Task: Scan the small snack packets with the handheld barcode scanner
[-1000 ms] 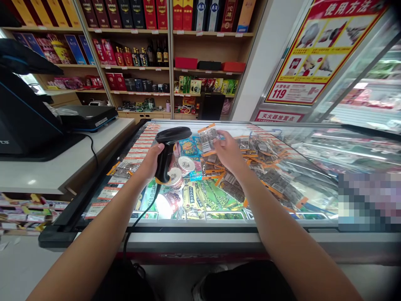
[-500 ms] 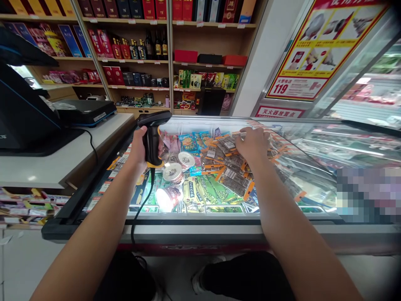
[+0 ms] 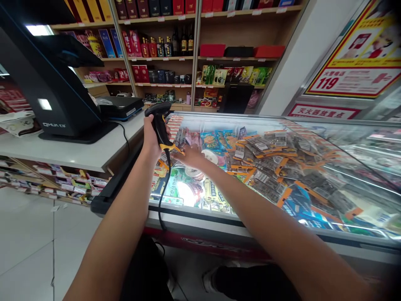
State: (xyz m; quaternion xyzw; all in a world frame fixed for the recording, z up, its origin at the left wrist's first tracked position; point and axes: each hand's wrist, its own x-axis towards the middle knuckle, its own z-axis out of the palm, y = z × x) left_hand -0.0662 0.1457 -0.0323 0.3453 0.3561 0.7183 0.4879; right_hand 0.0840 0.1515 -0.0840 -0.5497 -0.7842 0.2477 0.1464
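My left hand [image 3: 152,133] is wrapped round the grip of a black barcode scanner [image 3: 161,127] with yellow trim, above the left end of a chest freezer. Its cord hangs down over the freezer's front edge. Just right of the scanner's base, my right hand [image 3: 190,156] is closed on a small packet, of which a dark part and an orange edge [image 3: 179,150] show; the fingers hide most of it. Brown packets with orange ends [image 3: 266,146] lie heaped to the right. Lidded tubs [image 3: 209,156] and blue packets [image 3: 210,141] are close by my right hand.
The freezer's front rim [image 3: 200,212] runs across before me. A white counter [image 3: 87,152] on the left carries a dark till [image 3: 59,96] and a black scale [image 3: 120,104]. Behind stand shelves [image 3: 163,58] of boxes and bottles. A glass lid [image 3: 351,154] covers the freezer's right side.
My right hand has moved left from the heap of brown packets to beside the scanner, with a packet in it. The view has turned right; my left hand still holds the scanner.
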